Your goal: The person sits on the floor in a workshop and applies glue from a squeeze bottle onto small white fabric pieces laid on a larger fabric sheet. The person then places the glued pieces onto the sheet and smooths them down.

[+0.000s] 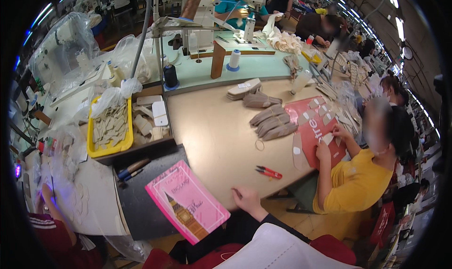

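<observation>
My right hand (248, 201) rests at the front edge of the table, its dark sleeve running to the lower right. Its fingers are curled in, partly hidden, and nothing shows in them. My left hand is out of view. To the left of the right hand lies a pink notebook (188, 202) with a clock tower picture, on a black mat (136, 193). Red-handled thread snips (269, 172) lie beyond the hand to the right. A pale sheet (282, 250) with a dashed line lies below, close to me.
Bundles of grey-brown pieces (273, 122) lie farther back on the table (202, 128). A yellow tray (110, 149) of beige pieces stands left. Beyond is a sewing machine (202, 24). On the right a person in yellow (358, 179) handles pieces over a red sheet (308, 128).
</observation>
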### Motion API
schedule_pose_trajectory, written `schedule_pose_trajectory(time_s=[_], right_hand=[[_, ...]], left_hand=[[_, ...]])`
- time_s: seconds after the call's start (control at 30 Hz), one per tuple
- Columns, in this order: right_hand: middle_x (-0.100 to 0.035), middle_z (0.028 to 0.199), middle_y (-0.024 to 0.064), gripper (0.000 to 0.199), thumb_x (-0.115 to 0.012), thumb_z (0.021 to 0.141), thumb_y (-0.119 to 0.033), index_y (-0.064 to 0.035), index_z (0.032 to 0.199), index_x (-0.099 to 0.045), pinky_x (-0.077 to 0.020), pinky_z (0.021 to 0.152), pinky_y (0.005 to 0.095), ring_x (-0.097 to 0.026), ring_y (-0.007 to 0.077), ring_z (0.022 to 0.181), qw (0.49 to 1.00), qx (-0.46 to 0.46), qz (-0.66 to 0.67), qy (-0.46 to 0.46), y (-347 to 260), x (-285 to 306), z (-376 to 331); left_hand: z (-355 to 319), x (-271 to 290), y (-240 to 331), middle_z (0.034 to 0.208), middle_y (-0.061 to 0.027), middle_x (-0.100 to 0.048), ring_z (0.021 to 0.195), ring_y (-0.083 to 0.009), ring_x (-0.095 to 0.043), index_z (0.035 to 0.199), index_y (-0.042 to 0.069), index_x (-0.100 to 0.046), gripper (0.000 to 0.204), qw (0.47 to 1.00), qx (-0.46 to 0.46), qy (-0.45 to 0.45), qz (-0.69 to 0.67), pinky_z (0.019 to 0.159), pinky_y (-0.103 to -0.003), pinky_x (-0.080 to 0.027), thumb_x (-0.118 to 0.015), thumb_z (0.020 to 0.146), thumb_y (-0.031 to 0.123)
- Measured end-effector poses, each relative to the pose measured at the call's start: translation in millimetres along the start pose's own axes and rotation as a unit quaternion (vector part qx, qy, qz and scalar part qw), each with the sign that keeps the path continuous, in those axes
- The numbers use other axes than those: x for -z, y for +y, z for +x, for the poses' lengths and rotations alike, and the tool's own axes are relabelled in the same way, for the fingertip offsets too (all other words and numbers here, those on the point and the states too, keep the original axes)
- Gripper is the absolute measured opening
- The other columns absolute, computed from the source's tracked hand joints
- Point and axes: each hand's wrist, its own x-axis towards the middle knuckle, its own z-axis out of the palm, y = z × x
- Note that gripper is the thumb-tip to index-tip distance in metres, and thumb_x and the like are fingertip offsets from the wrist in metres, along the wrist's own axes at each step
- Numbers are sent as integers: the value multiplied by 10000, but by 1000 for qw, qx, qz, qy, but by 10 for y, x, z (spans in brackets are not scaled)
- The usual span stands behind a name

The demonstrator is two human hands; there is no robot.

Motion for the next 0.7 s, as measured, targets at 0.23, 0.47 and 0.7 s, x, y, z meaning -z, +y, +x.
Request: schedule_pose_trajectory(time_s=[0.23, 0.47, 0.7], right_hand=[[-668, 788, 118, 90, -677, 857, -118, -59, 922, -699, -531, 620, 363, -666, 278, 681, 995, 68, 10, 73, -10, -9, 4], [-678, 945, 170, 287, -646, 927, -203, -3, 1132, -660, -510, 773, 342, -652, 286, 843, 989, -64, 134, -5, -149, -131, -136], [-663, 925, 106, 394, -635, 958, -222, 36, 1249, -572, -508, 692, 285, -646, 182, 809, 922, -199, 282, -174, -635, -193, -425]], left_hand=[[248, 370, -444, 984, -82, -705, 852, -271, -674, 1147, 45, -644, 289, 889, -203, 62, 406, 797, -437, -504, -547, 967, 250], [-870, 185, -276, 964, -107, -730, 857, -160, -667, 1132, -3, -657, 257, 935, -349, 59, -36, 800, -298, -495, -529, 965, 145], [-2532, -435, 61, 867, -80, -721, 854, -131, -676, 1013, -39, -688, 200, 868, -497, 11, 3, 802, -279, -525, -574, 998, 125]])
